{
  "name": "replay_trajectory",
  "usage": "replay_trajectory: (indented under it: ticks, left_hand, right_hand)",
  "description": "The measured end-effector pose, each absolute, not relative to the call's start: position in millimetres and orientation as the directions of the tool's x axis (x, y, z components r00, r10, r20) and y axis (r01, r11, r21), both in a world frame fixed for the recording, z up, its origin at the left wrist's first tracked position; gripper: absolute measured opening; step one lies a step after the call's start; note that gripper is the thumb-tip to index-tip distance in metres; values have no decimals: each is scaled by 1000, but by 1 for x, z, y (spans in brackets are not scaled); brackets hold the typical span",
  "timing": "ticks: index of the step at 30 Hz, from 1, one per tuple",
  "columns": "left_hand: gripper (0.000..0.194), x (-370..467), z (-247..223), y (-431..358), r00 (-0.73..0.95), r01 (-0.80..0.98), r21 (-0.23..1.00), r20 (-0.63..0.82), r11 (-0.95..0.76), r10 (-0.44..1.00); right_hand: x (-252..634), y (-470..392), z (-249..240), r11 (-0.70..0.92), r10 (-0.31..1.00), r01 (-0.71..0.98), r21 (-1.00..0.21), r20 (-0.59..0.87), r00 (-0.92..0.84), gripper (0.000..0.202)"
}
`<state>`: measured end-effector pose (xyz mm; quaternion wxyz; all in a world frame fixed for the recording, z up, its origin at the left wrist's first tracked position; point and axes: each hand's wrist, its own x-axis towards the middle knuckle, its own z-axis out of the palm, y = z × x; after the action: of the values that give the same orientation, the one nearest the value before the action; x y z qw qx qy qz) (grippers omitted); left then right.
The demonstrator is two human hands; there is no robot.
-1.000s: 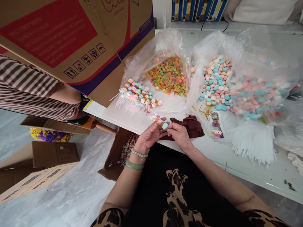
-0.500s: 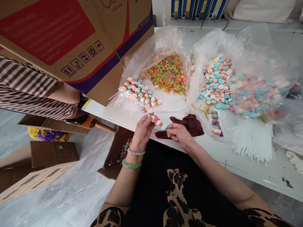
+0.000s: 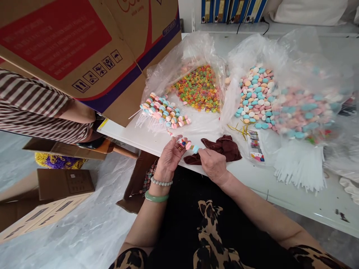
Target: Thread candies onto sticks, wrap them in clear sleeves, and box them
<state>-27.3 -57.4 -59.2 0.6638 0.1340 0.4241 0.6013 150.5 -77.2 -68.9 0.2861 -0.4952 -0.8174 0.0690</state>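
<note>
A short candy skewer with pink, blue and darker pieces lies between my two hands over the table's front edge. My left hand has its fingers closed round the skewer's left part, where a small colourful wrapper or label shows. At the blue end, my right hand is closed in a pinch; what is inside its fingers is mostly hidden. Behind my right hand lies a dark brown cloth. Finished-looking candy skewers with white sticks are piled up behind my left hand.
Clear bags hold ring candies and pastel candies. White sticks, gold ties and a label packet lie at the right. A large carton stands at the left, beside a person in a striped sleeve.
My right hand has turned and its fingers have curled in at the skewer's blue end. The skewer has shifted slightly to the right, and the wrapper at my left fingers looks different.
</note>
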Motion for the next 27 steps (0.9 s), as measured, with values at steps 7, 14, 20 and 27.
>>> replay_trajectory:
  ticks: [7, 14, 20, 27]
  left_hand:
    - [18, -26, -61, -49, -241, -790, 594, -527, 151, 815]
    - [19, -19, -67, -53, -283, -734, 677, -375, 52, 883]
    - [23, -19, -67, -54, -299, -605, 795, -271, 39, 915]
    - [28, -22, -65, -56, -191, -462, 860, -335, 217, 923]
  right_hand:
    - [149, -78, -75, 529, 829, 737, -421, 440, -344, 27]
    - [150, -68, -75, 360, 932, 533, -766, 267, -246, 18]
    - [153, -64, -68, 194, 962, 403, -895, 94, -255, 14]
    - [156, -66, -71, 370, 919, 489, -790, 233, -319, 23]
